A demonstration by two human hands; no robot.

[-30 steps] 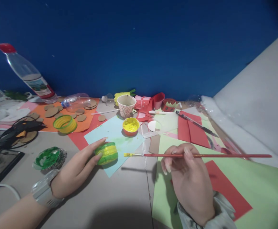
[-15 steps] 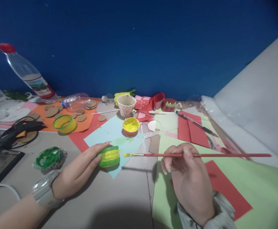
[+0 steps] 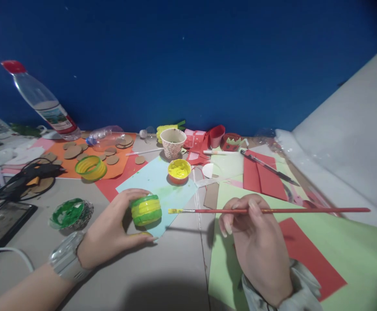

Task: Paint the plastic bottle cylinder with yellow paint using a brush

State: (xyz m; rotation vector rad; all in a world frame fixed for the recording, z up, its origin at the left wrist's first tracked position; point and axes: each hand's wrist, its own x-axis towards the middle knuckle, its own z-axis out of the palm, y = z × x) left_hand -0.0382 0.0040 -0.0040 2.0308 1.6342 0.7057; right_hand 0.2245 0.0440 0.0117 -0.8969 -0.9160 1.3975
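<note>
A paintbrush with a red handle and yellow paint on its bristles lies level in my right hand, pinched between thumb and fingers. Its tip points left at a short ribbed piece painted in green and yellow bands. My left hand is open around that piece, fingers along its far side and thumb stretched out below, apart from it; whether the fingers touch it I cannot tell. Beyond, a small tub of yellow paint sits on light blue paper. A dish of green paint stands left of my wrist.
A patterned paper cup stands behind the yellow tub. On orange paper are cardboard discs and another yellow-green ring. A water bottle leans at the back left, near black cables. Red envelopes and a pen lie right.
My left thumb has swung down and away from the banded piece, which has turned slightly and shows a different side. My right hand and the paintbrush have stayed nearly still.
</note>
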